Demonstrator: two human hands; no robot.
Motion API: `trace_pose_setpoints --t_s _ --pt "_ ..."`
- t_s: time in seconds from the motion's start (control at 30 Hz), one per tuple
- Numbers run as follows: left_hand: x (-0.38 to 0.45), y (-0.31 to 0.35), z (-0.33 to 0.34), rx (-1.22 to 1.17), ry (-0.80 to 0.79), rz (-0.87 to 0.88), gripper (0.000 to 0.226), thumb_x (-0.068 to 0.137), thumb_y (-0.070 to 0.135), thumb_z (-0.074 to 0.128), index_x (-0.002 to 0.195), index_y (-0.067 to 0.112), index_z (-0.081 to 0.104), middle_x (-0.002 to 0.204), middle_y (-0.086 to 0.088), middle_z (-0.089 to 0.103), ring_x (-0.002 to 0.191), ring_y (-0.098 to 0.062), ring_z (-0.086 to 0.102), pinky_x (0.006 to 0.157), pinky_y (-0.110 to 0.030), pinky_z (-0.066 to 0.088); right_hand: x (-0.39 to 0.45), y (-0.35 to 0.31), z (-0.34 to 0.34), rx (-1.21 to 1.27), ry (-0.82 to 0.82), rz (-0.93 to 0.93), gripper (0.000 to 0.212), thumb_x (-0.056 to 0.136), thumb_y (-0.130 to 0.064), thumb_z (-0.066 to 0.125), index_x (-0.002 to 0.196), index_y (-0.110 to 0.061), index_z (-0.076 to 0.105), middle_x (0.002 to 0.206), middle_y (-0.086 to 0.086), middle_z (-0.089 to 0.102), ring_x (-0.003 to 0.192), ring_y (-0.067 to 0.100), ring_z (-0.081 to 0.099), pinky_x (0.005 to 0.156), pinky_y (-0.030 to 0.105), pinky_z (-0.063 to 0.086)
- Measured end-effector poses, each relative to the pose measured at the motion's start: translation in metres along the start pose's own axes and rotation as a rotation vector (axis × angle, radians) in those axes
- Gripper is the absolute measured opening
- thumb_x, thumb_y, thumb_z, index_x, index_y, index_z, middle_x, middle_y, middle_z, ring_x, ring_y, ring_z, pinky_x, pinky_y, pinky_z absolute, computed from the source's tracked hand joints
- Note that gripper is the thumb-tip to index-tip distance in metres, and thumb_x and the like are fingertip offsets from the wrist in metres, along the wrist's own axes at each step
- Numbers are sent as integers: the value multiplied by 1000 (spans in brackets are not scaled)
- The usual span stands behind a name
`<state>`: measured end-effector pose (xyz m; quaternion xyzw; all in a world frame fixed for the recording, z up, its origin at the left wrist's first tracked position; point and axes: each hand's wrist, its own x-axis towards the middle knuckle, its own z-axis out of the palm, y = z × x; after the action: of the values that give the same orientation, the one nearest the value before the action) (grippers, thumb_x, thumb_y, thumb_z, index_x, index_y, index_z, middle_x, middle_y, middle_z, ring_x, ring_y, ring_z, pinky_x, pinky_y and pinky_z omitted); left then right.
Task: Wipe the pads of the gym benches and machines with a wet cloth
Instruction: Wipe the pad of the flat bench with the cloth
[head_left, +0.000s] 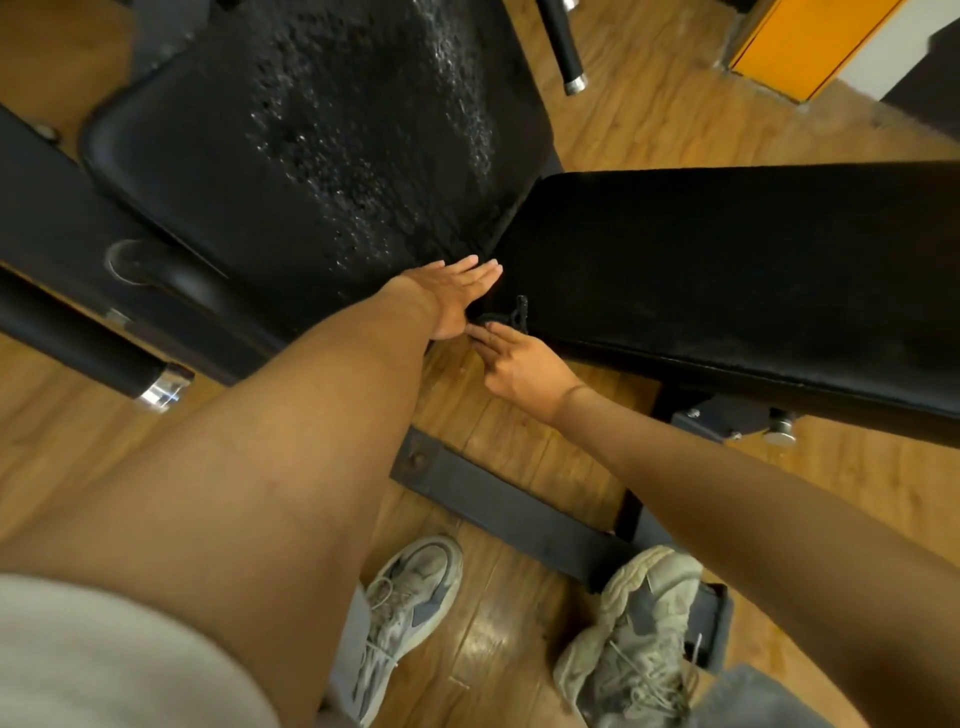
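A worn black back pad (311, 145), cracked and flecked with pale spots, slopes away at the upper left. A smoother black seat pad (727, 260) stretches off to the right. My left hand (457, 293) lies flat with straight fingers at the gap where the two pads meet. Just below it, my right hand (519, 364) reaches in from the right, and its fingertips pinch a small black scrap (517, 314) that sticks up at the seat pad's near corner. No cloth shows in either hand.
The bench's dark steel base bar (498, 499) crosses the wooden floor by my two grey trainers (410, 613). A chrome-capped black handle (104, 353) juts out at the left, another bar (563, 47) at the top. An orange panel (810, 47) stands at the top right.
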<state>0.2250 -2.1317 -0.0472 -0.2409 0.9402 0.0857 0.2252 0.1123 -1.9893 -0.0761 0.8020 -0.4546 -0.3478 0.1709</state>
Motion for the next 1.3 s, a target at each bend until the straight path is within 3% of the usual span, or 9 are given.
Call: trace_pose_setpoints --t_s 0.17,0.33,0.5,0.57,0.7,0.83,1.0,1.2,1.3 --pt "-13 21 -19 -9 12 39 80 101 7 39 163 19 -11 172 4 -14 157 -13 -14 129 -39 0 -49 14 -2 -16 -38 13 32 96 -10 60 127 -13 69 161 19 34 156 37 13 126 48 8" --pt "-30 62 -40 -104 19 134 88 95 4 41 164 24 -9 171 9 -13 157 -9 -12 128 -36 1 -122 30 -2 22 21 32 20 74 -13 85 92 -19 82 142 13 60 146 31 41 121 47 30" --pt "-43 70 -35 -212 -64 77 93 92 6 43 162 34 -12 170 13 -14 159 -15 -4 129 -42 9 -203 43 2 66 89 43 20 64 -12 92 76 -19 79 143 15 59 146 33 41 122 49 27" --pt "-48 76 -36 -233 -79 38 92 93 9 42 162 37 -13 170 13 -13 159 -22 -2 129 -44 11 -242 50 4 12 87 75 19 71 -13 88 88 -18 81 150 15 52 150 33 31 124 50 18" --pt "-56 90 -41 -256 -86 -27 90 97 9 42 162 39 -12 171 11 -10 159 -29 3 125 -45 17 -323 68 15 -73 54 129 44 79 -4 81 122 -7 72 161 17 32 156 33 2 127 50 9" --pt "-55 88 -43 -235 -107 -38 90 96 9 41 162 40 -12 171 10 -10 159 -29 4 124 -44 18 -393 85 6 -22 -4 185 78 57 12 88 130 2 64 158 19 36 155 33 15 127 47 8" --pt "-51 80 -34 -241 -70 26 94 93 5 43 162 39 -13 170 16 -14 158 -14 1 121 -38 26 -472 110 -12 50 -69 234 105 38 18 90 137 2 57 157 20 38 154 26 10 126 45 3" --pt "-49 74 -31 -245 -50 32 98 93 5 46 160 43 -14 171 12 -13 159 -19 6 119 -42 33 -442 108 -6 79 -13 160 94 48 15 89 135 0 60 156 17 41 156 26 10 126 44 8" --pt "-49 70 -29 -252 -39 45 99 92 4 46 160 45 -14 170 15 -13 158 -15 2 119 -41 32 -382 92 3 103 87 107 74 58 11 87 128 1 65 150 19 48 148 31 32 123 49 24"
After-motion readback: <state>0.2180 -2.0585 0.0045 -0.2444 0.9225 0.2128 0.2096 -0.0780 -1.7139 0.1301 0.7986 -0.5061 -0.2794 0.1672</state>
